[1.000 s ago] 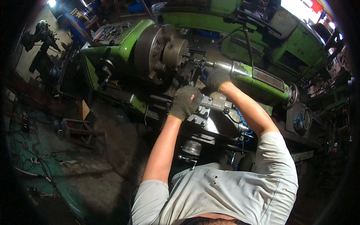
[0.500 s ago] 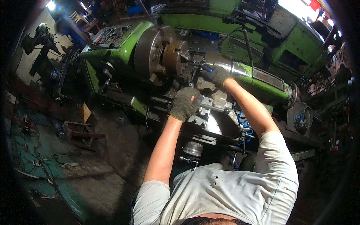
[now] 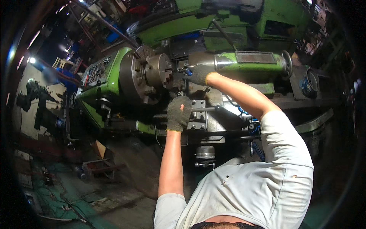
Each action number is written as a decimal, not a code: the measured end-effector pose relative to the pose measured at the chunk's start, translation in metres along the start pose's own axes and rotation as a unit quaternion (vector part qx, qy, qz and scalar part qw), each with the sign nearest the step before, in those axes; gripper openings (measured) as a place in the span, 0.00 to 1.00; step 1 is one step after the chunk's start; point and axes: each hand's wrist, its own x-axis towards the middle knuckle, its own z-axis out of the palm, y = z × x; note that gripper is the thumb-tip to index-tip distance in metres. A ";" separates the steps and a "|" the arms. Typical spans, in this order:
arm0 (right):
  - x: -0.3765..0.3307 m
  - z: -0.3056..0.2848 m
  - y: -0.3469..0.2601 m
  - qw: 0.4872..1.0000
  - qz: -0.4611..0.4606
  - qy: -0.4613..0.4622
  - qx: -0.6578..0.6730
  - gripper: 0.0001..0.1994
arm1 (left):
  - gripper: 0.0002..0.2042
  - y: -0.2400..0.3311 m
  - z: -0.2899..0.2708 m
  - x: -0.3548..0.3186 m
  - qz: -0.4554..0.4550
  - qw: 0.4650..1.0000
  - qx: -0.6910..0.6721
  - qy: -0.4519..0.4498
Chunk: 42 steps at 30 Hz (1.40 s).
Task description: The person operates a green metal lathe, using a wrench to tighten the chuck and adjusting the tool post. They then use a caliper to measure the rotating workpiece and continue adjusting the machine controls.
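Both my hands wear dark knitted work gloves at a green metal lathe. My left hand (image 3: 179, 113) is closed over the tool post area on the carriage; its curled fingers and whatever they grip are hidden beneath it. Farther back and to the right, my right hand (image 3: 200, 75) is closed around a small tool with a blue part (image 3: 188, 72), its kind unclear. That tool points left toward the face of a round metal workpiece (image 3: 158, 70). The large lathe chuck (image 3: 131, 76) holds the workpiece. Beneath my right forearm lies the steel carriage (image 3: 215, 124).
To the right extends the green tailstock (image 3: 248, 63) with its handwheel (image 3: 287, 65). A blue hose (image 3: 242, 110) curls by the carriage. Small tools lie on the green headstock (image 3: 110, 76). A round container (image 3: 309, 83) stands far right. Cables (image 3: 65, 206) cross the floor at lower left.
The whole view has turned and shifted, so the lathe sits farther left and more level. Both hands keep about the same places on the machine.
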 end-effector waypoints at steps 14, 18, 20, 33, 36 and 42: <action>-0.006 0.013 0.008 0.998 -0.048 0.038 -0.034 0.29 | 0.15 0.005 -0.001 0.001 0.008 1.000 0.012 -0.004; -0.010 0.007 -0.002 0.997 -0.060 0.037 -0.024 0.28 | 0.14 -0.002 -0.002 0.000 0.029 0.999 0.025 -0.018; -0.010 0.009 -0.001 0.996 -0.066 0.045 -0.027 0.28 | 0.14 -0.004 -0.002 0.000 0.030 0.999 0.016 -0.015; -0.010 0.009 -0.007 0.999 -0.026 0.014 -0.033 0.25 | 0.12 -0.002 0.001 0.001 0.009 1.000 0.000 -0.003; -0.009 0.012 -0.009 0.999 -0.012 0.033 -0.032 0.25 | 0.13 -0.004 0.001 0.001 0.012 1.000 0.004 -0.007; -0.017 0.006 -0.010 0.998 -0.039 0.027 -0.040 0.23 | 0.14 -0.002 -0.001 0.000 0.026 1.000 0.014 -0.010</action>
